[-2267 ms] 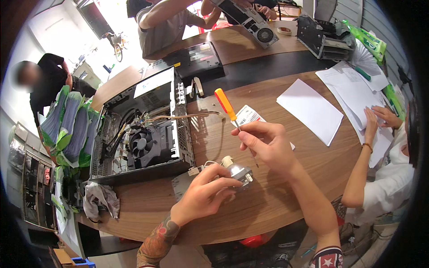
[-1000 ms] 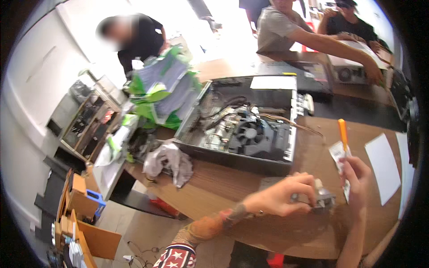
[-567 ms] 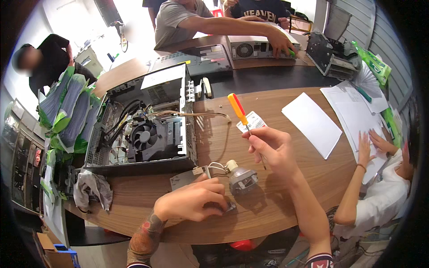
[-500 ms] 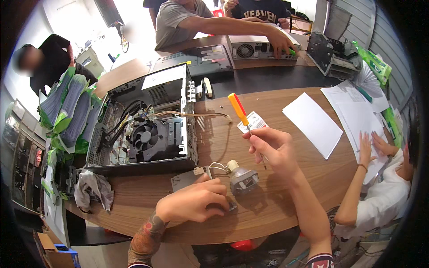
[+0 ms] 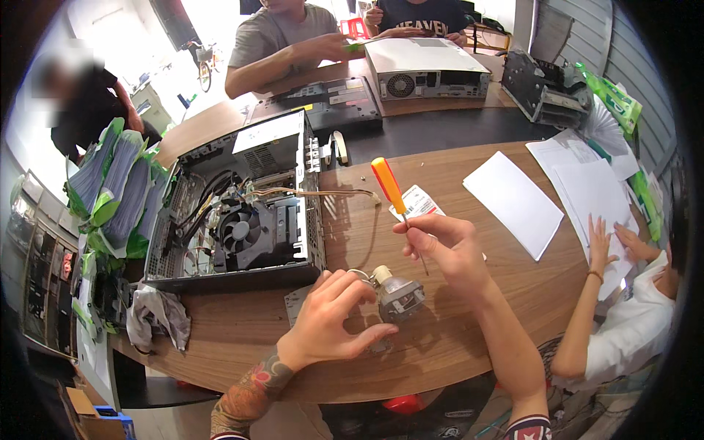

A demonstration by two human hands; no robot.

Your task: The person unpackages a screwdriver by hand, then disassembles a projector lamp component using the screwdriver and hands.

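In my right hand I hold a screwdriver with an orange and red handle; its handle points up and its thin shaft points down at the table. My left hand is open above the table, thumb and curved fingers apart. Just right of its fingers lies a lamp with a reflector, a pale ceramic base and white wires. A flat metal plate is partly hidden under the left hand. Left of it stands an opened computer case with a black fan and loose cables.
A white label card and paper sheets lie to the right. A person's hands rest on papers there. Across the table are a closed computer case and a metal chassis. A grey cloth and wrapped bundles sit left.
My left hand has moved up slightly and its thumb has spread away from the fingers. The screwdriver has shifted a little left. Across the table, a person's arm has drawn back from the closed case.
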